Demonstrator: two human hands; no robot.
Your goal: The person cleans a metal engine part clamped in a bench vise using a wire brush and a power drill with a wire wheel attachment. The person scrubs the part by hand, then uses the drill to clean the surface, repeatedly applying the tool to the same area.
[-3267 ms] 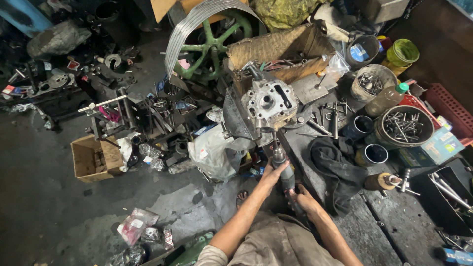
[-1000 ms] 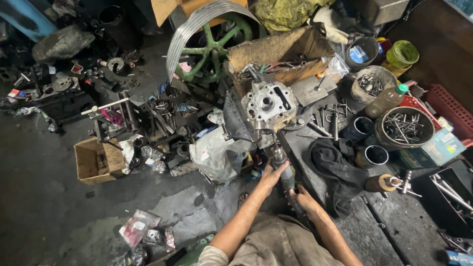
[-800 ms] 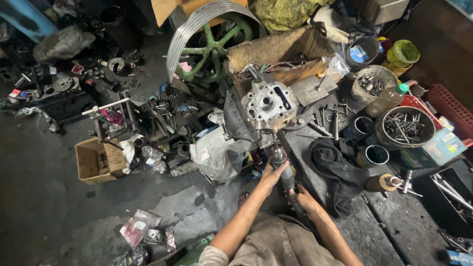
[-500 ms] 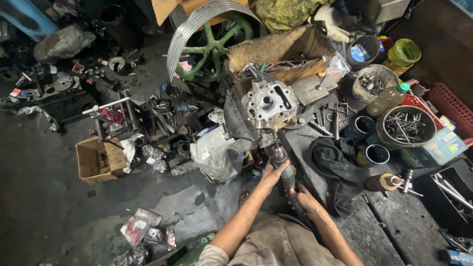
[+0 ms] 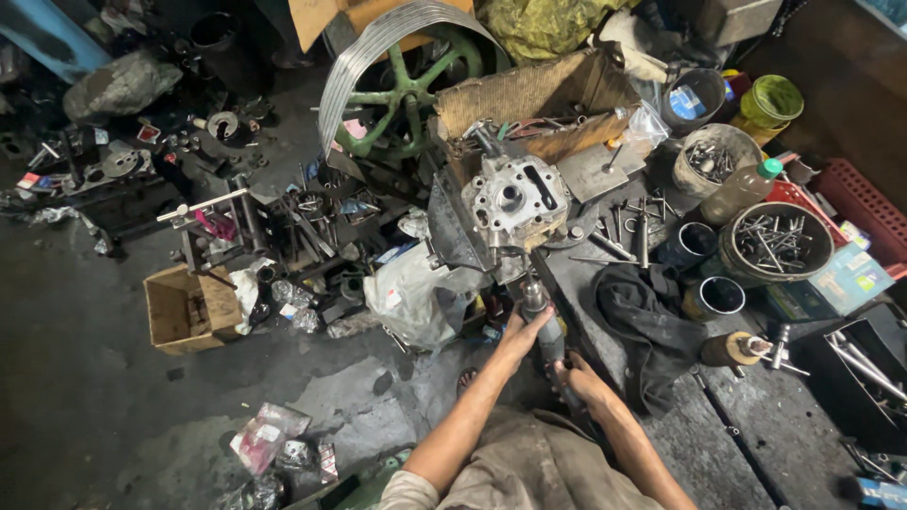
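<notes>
A grey metal engine housing (image 5: 515, 200) stands on the dark workbench (image 5: 756, 444) ahead of me. A long power tool (image 5: 539, 316) points up into its lower edge. My left hand (image 5: 522, 336) wraps around the tool's front barrel, just below the housing. My right hand (image 5: 576, 378) grips the rear of the same tool, closer to my body. Both forearms reach forward from the bottom of the view.
A black cloth (image 5: 647, 316) lies right of the tool. Tins of bolts and nails (image 5: 775, 244), a plastic bottle (image 5: 742, 189) and loose wrenches (image 5: 633, 227) crowd the bench. On the floor left are a green spoked wheel (image 5: 402, 90), a cardboard box (image 5: 184, 307) and scrap parts.
Almost nothing differs: both hands stay on the tool against the housing, and the view has only drifted slightly.
</notes>
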